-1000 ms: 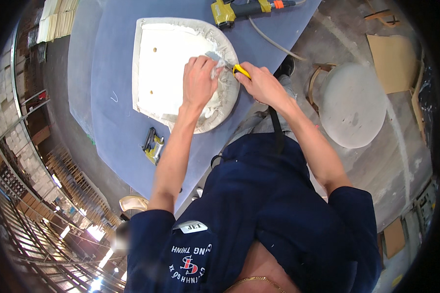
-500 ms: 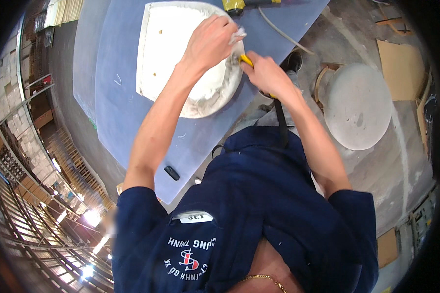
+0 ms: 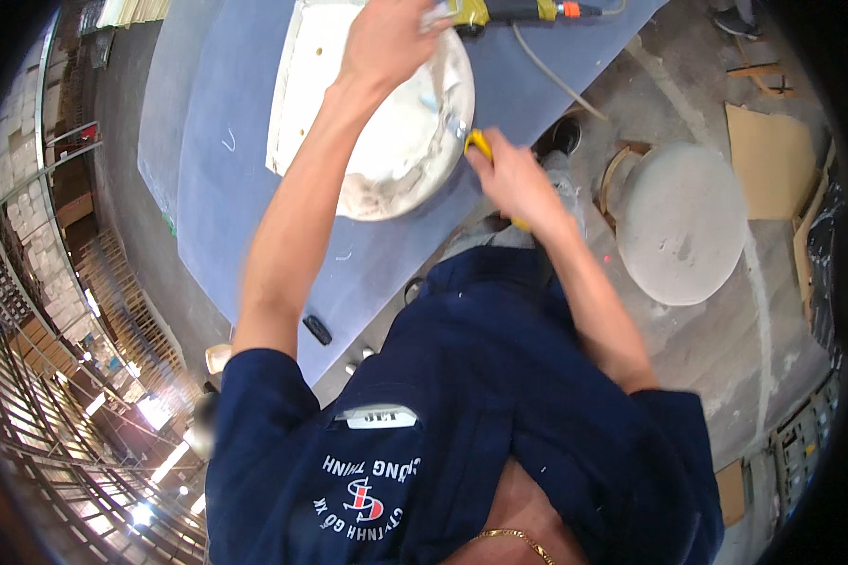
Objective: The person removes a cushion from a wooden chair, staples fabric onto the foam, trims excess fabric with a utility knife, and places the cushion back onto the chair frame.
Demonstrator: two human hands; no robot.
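A padded seat (image 3: 400, 141), flat on one side and rounded on the other, lies with white material and a bunched pale cloth edge showing. Over its far part is my left hand (image 3: 391, 42), blurred, its fingers closed on a small white scrap (image 3: 438, 16) beside the staple gun (image 3: 513, 9). My right hand (image 3: 518, 179), at the seat's right edge, is wrapped round a yellow-handled tool (image 3: 479, 143). That tool's metal end points toward the cloth edge; its exact kind I cannot make out.
The seat rests on a blue-grey table (image 3: 226, 207), with a small black object (image 3: 318, 329) near the front corner. A grey hose (image 3: 556, 80) hangs by the right edge. A round padded seat (image 3: 683, 226) and cardboard (image 3: 773, 160) are on the right. A shoe (image 3: 567, 135) shows beside the table.
My left hand has moved up and away from the seat's right rim toward the staple gun. My right hand has drawn slightly back and right with the yellow-handled tool.
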